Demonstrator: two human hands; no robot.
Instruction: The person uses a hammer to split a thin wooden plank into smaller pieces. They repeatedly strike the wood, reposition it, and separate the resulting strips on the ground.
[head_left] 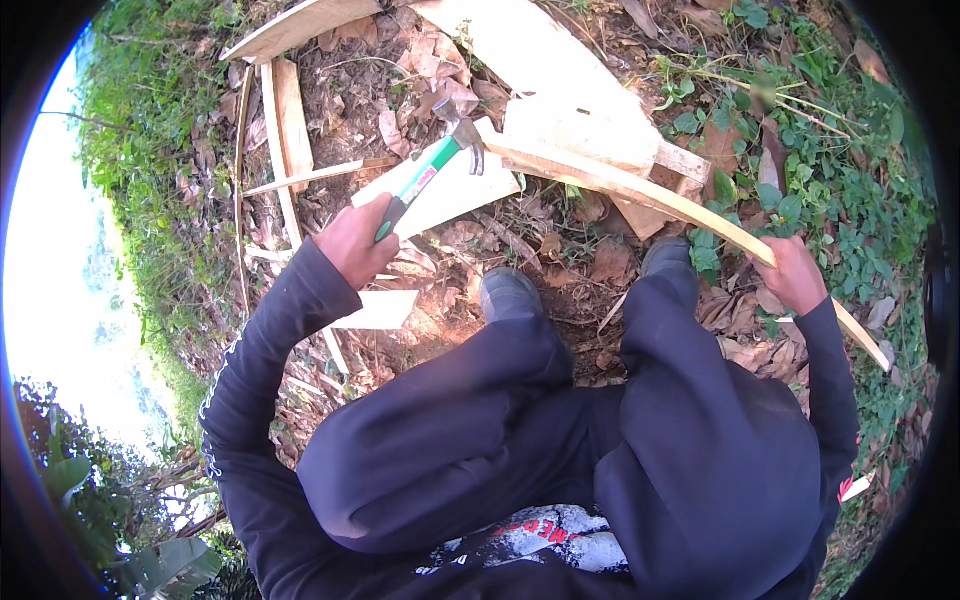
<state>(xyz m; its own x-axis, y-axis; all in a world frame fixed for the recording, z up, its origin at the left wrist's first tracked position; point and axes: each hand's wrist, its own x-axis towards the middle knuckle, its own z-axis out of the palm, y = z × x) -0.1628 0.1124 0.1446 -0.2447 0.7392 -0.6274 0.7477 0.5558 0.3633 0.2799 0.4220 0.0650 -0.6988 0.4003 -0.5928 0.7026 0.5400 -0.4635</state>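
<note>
Head view, left side. The left hand (358,243) is wrapped around the lower, dark part of the handle of a claw hammer (430,168); this grip is closed on the handle. The hammer points up and to the right, its metal head over pale boards (465,200); whether it touches them cannot be told. Handling: expect a rigid, head-heavy tool. Hold it low on the handle for a fuller swing; move the hold toward the head for finer control. The handle's surface texture is not clear, so keep the fingers fully wrapped in case it slips.

Head view, right side. The right hand (797,275) is pressed around a long wooden strip (640,186), nearer its lower right end; this grip is pinching the strip. The strip runs from close beside the hammer head, past a wooden block (683,160), to a tip beyond the right wrist. Lens distortion prevents judging how far it is truly bowed. Handling: probably light, springy along its length and stiff across short spans; the rough edges may shed splinters. An off-centre hold leaves the far end prone to dip or twist; a hold nearer the middle should balance better.

Both items are above ground covered with dry leaves (610,262), in front of the shoes (510,295).
</note>
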